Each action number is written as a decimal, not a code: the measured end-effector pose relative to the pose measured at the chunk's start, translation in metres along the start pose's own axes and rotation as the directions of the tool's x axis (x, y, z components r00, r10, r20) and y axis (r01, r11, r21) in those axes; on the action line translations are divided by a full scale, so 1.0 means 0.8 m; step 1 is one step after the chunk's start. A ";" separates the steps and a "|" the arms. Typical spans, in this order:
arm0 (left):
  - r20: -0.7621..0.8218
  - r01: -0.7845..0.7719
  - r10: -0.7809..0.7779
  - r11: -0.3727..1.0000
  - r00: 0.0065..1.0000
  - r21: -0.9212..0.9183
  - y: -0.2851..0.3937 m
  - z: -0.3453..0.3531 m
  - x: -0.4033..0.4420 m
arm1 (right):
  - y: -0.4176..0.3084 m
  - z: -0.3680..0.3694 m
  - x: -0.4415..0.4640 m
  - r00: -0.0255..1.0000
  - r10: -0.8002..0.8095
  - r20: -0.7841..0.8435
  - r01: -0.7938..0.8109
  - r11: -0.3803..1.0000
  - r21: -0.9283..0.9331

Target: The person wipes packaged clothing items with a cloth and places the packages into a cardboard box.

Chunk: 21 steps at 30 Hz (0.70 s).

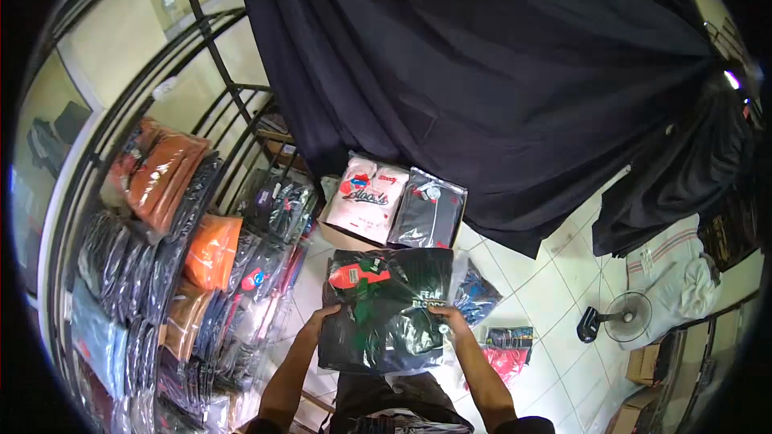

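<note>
A black folded garment (382, 337) in clear plastic wrap lies across both of my hands, with a red tag and white "FEAR BLOODS" lettering on its front. My left hand (323, 316) grips its left edge, and my right hand (451, 319) grips the right edge, thumb on top. The fingers underneath are hidden by the pack. Just beyond it stands an open cardboard box (344, 238). Inside the box, a white printed garment (368, 199) and a dark wrapped garment (429, 209) lie side by side.
Metal racks (233, 88) on the left hold stacks of plastic-wrapped clothes (165, 181). A large black cloth (490, 72) hangs ahead. Wrapped packs (505, 358) lie on the tiled floor at right, near a fan (627, 316) and a white sack (671, 281).
</note>
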<state>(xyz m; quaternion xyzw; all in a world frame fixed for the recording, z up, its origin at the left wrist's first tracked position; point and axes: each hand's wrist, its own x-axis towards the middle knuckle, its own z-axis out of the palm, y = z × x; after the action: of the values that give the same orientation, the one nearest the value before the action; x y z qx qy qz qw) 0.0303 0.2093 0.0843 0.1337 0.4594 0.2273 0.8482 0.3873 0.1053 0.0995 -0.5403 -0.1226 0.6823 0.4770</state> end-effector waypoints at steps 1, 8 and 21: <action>0.002 0.121 -0.122 0.990 0.993 0.068 0.011 -0.020 0.034 | -0.001 -0.004 0.043 0.999 0.038 0.007 -0.038 0.999 -0.019; 0.047 -0.080 0.068 0.944 0.997 0.321 0.210 -0.038 0.190 | -0.057 0.049 0.285 0.997 -0.047 0.054 0.064 0.916 -0.397; 0.485 -0.277 0.450 -0.451 0.750 0.848 0.304 0.003 0.566 | -0.041 0.109 0.575 0.800 -0.593 -0.091 0.029 0.189 -0.982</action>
<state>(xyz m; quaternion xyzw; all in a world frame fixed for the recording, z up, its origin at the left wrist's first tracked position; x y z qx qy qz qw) 0.1829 0.6492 -0.1336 0.8764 0.4163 0.0650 0.2330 0.3478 0.5128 -0.1298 -0.8175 -0.5022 0.1997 0.1990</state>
